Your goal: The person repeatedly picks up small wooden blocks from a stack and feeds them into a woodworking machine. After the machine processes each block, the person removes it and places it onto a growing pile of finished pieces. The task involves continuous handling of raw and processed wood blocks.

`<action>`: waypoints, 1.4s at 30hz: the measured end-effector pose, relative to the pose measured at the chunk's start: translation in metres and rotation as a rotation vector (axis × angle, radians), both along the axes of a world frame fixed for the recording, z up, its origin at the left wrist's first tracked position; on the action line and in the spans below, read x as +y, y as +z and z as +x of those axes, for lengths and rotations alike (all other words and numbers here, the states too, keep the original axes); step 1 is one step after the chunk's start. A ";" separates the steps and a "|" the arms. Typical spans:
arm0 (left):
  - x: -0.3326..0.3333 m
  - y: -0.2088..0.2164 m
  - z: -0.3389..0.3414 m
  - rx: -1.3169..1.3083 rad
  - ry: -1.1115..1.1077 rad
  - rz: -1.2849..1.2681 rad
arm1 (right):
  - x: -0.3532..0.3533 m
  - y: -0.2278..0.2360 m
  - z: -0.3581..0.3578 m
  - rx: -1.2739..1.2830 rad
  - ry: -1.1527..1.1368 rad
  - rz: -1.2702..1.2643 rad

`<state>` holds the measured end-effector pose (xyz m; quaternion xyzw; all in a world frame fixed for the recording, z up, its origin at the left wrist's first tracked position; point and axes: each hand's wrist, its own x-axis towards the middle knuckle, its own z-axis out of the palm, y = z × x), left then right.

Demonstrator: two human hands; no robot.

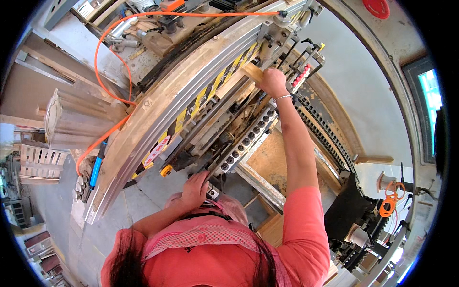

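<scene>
My right arm reaches far forward over a long machine, and my right hand [273, 83] is closed on the end of a light wooden block [252, 72]. The block lies near the far end of the machine bed, beside a pale wooden strip [231, 86]. Close to my body, my left hand [195, 189] rests at the near end of a rail with a row of black rollers [246, 142]. Its fingers are bent together at the rail's edge; what lies under them is hidden. Between the hands run dark bars and scattered wood scraps [244, 112].
A curved-looking metal beam [158, 103] with yellow-black striped tape flanks the left side. An orange hose [98, 62] loops over it, near a blue air-gun-like tool [97, 167]. Toothed black chain tracks [327, 129] run on the right. Orange scissors-like handles [391, 200] hang farther right. A red button [377, 7] is at the top.
</scene>
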<state>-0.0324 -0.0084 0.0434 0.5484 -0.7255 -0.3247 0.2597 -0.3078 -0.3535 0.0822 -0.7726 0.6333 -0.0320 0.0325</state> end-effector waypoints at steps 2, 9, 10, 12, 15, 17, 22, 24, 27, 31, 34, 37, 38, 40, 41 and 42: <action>0.001 0.001 -0.001 -0.013 0.004 -0.001 | -0.002 -0.004 -0.001 -0.016 -0.002 -0.033; 0.001 -0.001 -0.001 -0.011 0.001 -0.010 | 0.000 0.000 0.000 -0.042 -0.008 -0.035; 0.002 -0.003 -0.001 -0.009 -0.001 -0.010 | 0.000 0.002 0.001 -0.040 -0.005 -0.040; 0.001 -0.003 -0.002 -0.009 -0.004 -0.007 | -0.001 0.001 0.001 -0.034 -0.026 -0.022; 0.000 0.001 -0.003 -0.002 0.006 0.002 | -0.002 -0.003 0.000 -0.043 -0.029 -0.023; 0.000 0.000 -0.004 0.019 0.021 0.006 | -0.004 -0.005 -0.001 -0.042 -0.025 -0.030; 0.000 0.001 -0.004 -0.006 0.020 0.017 | -0.003 -0.003 0.001 -0.030 -0.020 -0.026; 0.000 0.003 -0.004 -0.010 0.021 0.026 | -0.002 -0.004 -0.001 -0.035 -0.009 -0.029; 0.001 0.001 -0.004 -0.007 0.027 0.011 | -0.001 -0.001 0.001 -0.037 -0.007 -0.041; 0.001 0.001 -0.004 -0.002 0.005 0.011 | -0.001 -0.001 0.000 -0.041 -0.013 -0.016; -0.001 0.002 -0.003 0.002 -0.008 0.006 | -0.002 -0.004 0.001 -0.033 -0.042 -0.008; 0.001 0.000 -0.001 -0.003 0.000 0.020 | -0.004 0.000 0.006 -0.026 -0.079 0.079; 0.003 -0.003 0.000 -0.006 -0.003 0.027 | -0.004 -0.001 0.006 -0.021 -0.086 0.109; 0.004 -0.010 0.004 -0.002 -0.020 0.003 | 0.000 0.001 0.008 -0.018 -0.090 0.075; 0.004 -0.010 0.004 -0.007 -0.020 -0.015 | 0.006 0.005 0.013 0.010 -0.085 0.072; 0.005 -0.010 0.005 -0.007 -0.020 -0.033 | 0.013 0.010 0.015 0.042 -0.081 0.070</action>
